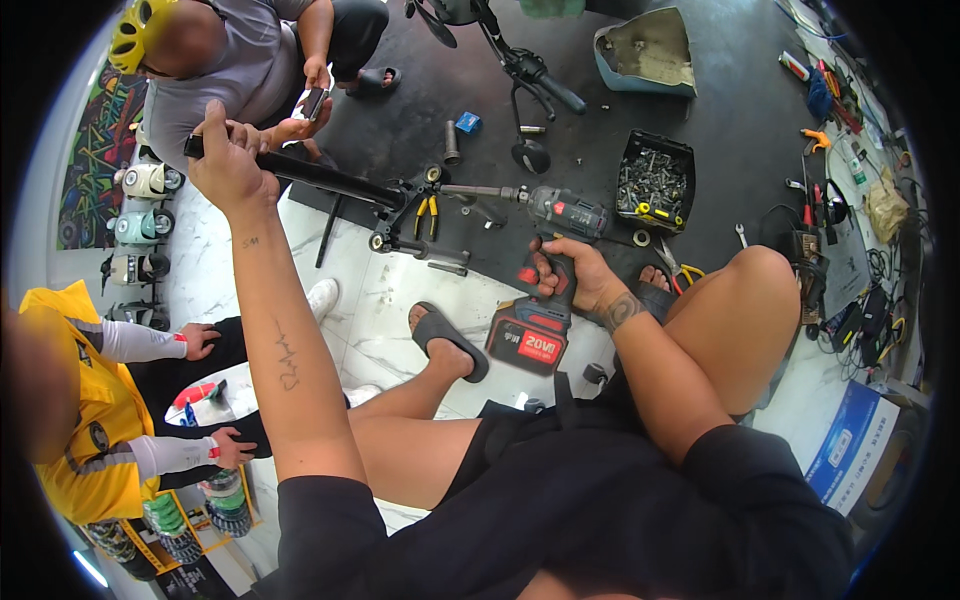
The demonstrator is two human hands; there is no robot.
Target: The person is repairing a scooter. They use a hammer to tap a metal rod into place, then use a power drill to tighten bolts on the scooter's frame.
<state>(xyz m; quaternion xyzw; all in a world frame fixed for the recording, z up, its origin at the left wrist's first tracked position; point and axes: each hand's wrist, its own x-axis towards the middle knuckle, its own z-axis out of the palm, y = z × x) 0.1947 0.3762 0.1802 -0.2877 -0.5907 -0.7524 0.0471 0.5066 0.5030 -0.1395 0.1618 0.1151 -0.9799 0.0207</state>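
Note:
My left hand is wrapped round the upper end of a long black tube, with one digit sticking up. At the tube's other end is a black metal clamp bracket with round eyes at its corners. My right hand grips the handle of a cordless impact wrench, which has a red and black battery. From the wrench a long socket extension reaches to the bracket's upper eye. Whether the trigger is pressed cannot be seen. Yellow-handled pliers lie beside the bracket.
A black bin of bolts stands right of the wrench, near yellow-handled scissors. Handlebars stand ahead. One person crouches at far left with a phone; another sits at left. Tools and cables lie along the right.

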